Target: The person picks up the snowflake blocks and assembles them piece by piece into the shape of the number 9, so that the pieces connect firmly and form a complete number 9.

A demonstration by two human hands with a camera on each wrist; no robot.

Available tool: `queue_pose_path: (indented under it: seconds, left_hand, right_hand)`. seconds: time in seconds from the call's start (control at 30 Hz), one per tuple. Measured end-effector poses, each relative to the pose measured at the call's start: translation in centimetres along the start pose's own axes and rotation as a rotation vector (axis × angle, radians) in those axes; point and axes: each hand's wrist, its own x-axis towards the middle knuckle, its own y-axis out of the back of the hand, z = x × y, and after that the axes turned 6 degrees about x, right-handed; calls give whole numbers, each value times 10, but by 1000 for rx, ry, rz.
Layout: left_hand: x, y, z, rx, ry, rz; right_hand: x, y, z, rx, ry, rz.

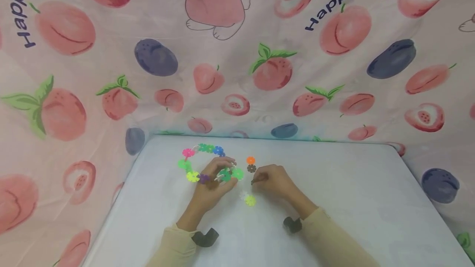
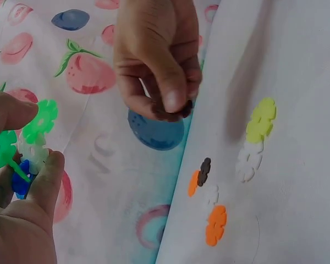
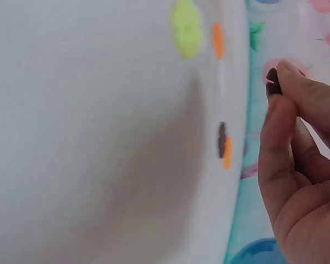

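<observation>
My left hand [image 1: 209, 186] holds the end of a curved chain of flower-shaped interlocking discs [image 1: 192, 176] in pink, green, yellow, purple and blue. At that end a bright green disc [image 1: 238, 173] sticks out between thumb and fingers. A clear disc [image 2: 36, 151] and a blue disc [image 2: 22, 179] show there in the left wrist view. Just to the right, my right hand [image 1: 274, 181] pinches a dark brown disc [image 3: 273, 82] between thumb and fingertip. Part of that brown disc is hidden by the fingers.
Beyond the hands on the white table [image 1: 352, 201] lie an orange disc [image 1: 250, 160] and another brown disc [image 1: 251, 168]. Nearer are a yellow disc [image 1: 250, 200] and a white disc [image 1: 243, 195]. A fruit-printed cloth [image 1: 237, 73] hangs behind the table's far edge.
</observation>
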Motion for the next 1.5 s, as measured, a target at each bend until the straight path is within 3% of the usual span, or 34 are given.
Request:
queue_pose_path:
  seconds: [0.1,0.23,0.5,0.83,1.27,1.5]
  left_hand:
    - [0,0,1,8,19,-5]
    - [0,1,2,6,43,-8]
    - [0,0,-2,-4,64,8]
    - [1,-2,-3,10,72,25]
    - [1,-4,-2,24,94,33]
    - [0,-6,-1,14,78,45]
  right_hand:
    - [-4,5,-6,56,14,-5]
    - [-11,8,-17,152,-35,-18]
    - [-22,12,-35,361,-70,43]
    - [-26,10,-44,430,-26,81]
    - [-29,6,-50,403,40,114]
    - [-31,0,-53,376,75,175]
